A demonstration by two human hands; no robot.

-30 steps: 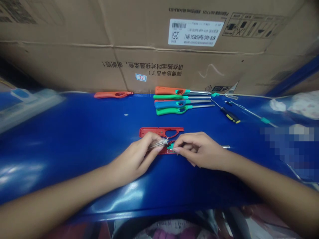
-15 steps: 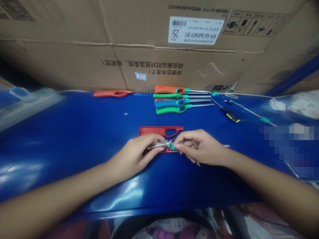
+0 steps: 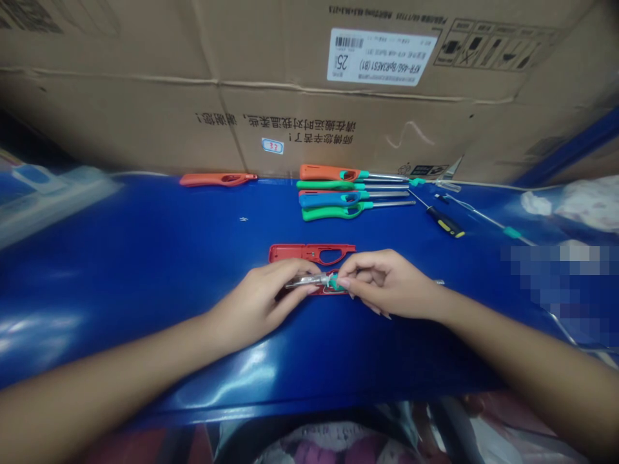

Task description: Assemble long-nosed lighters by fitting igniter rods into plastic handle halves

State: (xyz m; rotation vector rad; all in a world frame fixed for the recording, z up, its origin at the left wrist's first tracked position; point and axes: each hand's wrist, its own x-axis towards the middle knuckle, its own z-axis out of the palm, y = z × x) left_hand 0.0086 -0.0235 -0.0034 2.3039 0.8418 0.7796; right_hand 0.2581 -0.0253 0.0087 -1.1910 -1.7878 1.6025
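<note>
My left hand (image 3: pixel 258 293) is closed around a clear fuel tank (image 3: pixel 305 281), thumb below and fingers above. At the tank's right end sits a small teal trigger (image 3: pixel 333 281), which my right hand (image 3: pixel 389 283) pinches between thumb and index finger. Both parts are over a red lighter half-shell (image 3: pixel 319 291), mostly covered by my hands, with a thin white wire in it. Just behind lies the other red half-shell (image 3: pixel 290 253), its hollow side up. A metal tube end (image 3: pixel 439 282) shows past my right wrist.
Several assembled lighters (image 3: pixel 333 173) lie stacked in a row at the back. An orange lighter handle (image 3: pixel 213 180) is left of them, a screwdriver (image 3: pixel 445 222) right. A large cardboard box (image 3: pixel 159 122) stands behind the blue table (image 3: pixel 193 251). Tiny pins (image 3: pixel 244 219) lie on the table.
Both hands keep nearly the same hold and place. The whole view has shifted very slightly; nothing else visibly differs.
</note>
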